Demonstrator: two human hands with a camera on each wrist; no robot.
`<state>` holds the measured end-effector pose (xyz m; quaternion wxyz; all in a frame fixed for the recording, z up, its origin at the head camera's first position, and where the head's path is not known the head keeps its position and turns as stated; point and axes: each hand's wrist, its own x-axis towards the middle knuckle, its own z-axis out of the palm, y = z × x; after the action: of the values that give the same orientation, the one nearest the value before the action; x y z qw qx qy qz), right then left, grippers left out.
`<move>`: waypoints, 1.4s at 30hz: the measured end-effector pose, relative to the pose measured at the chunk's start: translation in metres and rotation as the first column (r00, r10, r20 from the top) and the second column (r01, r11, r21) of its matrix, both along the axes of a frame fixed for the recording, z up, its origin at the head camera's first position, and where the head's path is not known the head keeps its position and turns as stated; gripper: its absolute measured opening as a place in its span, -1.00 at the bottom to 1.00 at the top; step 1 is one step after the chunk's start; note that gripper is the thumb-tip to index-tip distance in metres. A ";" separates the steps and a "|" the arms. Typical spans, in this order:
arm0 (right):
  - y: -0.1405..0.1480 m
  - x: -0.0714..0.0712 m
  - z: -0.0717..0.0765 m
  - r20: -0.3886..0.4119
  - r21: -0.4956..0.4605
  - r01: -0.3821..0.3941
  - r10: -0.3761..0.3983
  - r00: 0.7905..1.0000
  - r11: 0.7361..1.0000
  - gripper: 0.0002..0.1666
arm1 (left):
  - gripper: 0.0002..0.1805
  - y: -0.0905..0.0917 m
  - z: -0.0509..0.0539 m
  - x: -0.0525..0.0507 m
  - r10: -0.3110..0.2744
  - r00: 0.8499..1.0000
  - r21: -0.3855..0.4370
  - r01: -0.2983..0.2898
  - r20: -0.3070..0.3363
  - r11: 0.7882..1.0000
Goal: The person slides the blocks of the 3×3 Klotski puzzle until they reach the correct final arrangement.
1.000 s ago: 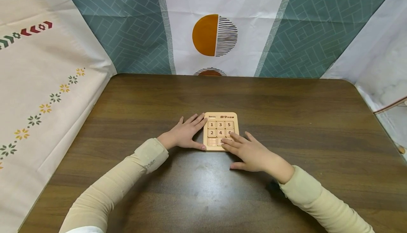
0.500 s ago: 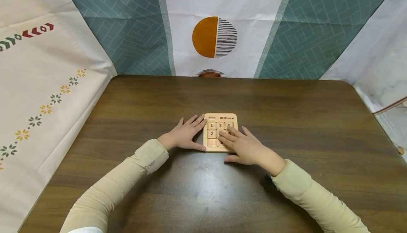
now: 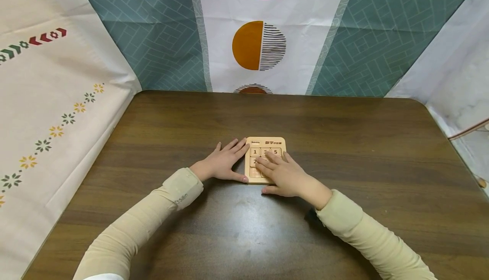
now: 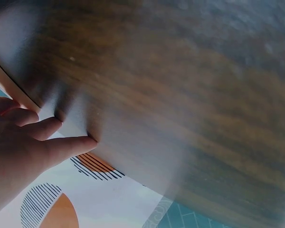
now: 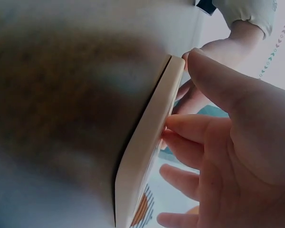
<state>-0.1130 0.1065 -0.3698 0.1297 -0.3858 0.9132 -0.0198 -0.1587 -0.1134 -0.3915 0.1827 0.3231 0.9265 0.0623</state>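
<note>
Table (image 3: pixel 244 118) of dark brown wood bears a pale, rounded-corner, rectangular wooden number puzzle (image 3: pixel 261 145); the left hand (image 3: pixel 223 164) touches its left side, the right hand (image 3: pixel 288 178) its square numbered tiles (image 3: pixel 254 152) (both unclenched, fingers extended).

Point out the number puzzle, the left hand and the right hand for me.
Number puzzle (image 3: pixel 262 142): head view, on the bare upper border of its board.
Left hand (image 3: pixel 221 162): head view, on the back of the hand.
Right hand (image 3: pixel 288 178): head view, on the back of the hand.
</note>
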 end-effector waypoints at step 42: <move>0.022 0.006 0.001 -0.029 -0.020 0.045 -0.046 0.999 0.999 -0.15 | 0.14 -0.001 -0.002 0.000 0.001 1.000 -0.007 -0.001 -0.011 1.000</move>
<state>-0.1075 0.1290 -0.3692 0.1118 -0.3664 0.9234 -0.0259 -0.1592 -0.1142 -0.3932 0.1788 0.3222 0.9279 0.0573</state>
